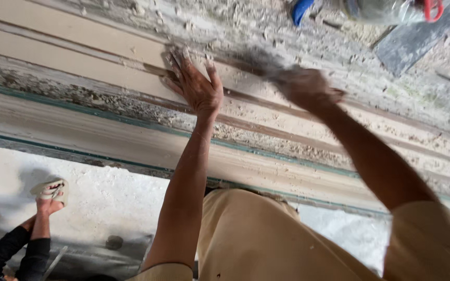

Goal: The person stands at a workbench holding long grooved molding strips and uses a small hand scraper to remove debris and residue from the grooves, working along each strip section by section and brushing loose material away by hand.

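Observation:
My left hand (196,86) lies flat, fingers spread, on a long pale moulded plaster strip (79,57) that runs across a workbench. My right hand (305,86) is blurred with motion over the same strip, a dark smear trailing to its left; whether it holds anything is hidden by the blur. The strip has raised ridges and grooves along its length, with crumbly plaster bits scattered around it.
A blue handle (302,9), a clear plastic item with a red handle (386,10) and a grey flat blade (410,44) lie at the far right. Another person's foot in a sandal (52,191) and dark sleeve (11,255) show at lower left.

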The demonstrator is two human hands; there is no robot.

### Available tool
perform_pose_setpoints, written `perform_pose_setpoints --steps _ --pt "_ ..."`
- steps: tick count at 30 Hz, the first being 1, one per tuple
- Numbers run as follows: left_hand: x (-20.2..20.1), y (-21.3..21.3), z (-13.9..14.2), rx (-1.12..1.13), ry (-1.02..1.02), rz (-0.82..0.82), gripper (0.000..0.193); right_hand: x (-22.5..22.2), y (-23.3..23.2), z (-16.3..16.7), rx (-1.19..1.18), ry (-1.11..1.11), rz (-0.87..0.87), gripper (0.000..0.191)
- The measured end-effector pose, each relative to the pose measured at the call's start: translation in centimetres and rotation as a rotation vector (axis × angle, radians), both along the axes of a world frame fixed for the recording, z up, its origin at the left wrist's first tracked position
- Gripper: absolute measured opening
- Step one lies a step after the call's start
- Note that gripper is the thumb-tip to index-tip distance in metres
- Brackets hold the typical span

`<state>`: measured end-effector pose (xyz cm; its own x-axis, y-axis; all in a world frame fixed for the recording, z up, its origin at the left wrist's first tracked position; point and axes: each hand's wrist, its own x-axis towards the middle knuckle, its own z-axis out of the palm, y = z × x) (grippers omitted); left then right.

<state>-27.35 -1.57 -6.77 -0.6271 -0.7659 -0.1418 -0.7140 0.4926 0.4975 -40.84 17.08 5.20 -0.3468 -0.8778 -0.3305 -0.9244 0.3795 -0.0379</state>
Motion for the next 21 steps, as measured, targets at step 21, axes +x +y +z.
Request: perform_pose_setpoints --steps 21 --pt "1.4 1.2 0.2 -0.144 0.026 0.020 0.094 -0.3 28.8 -1.0 0.468 -0.406 -1.165 0.052"
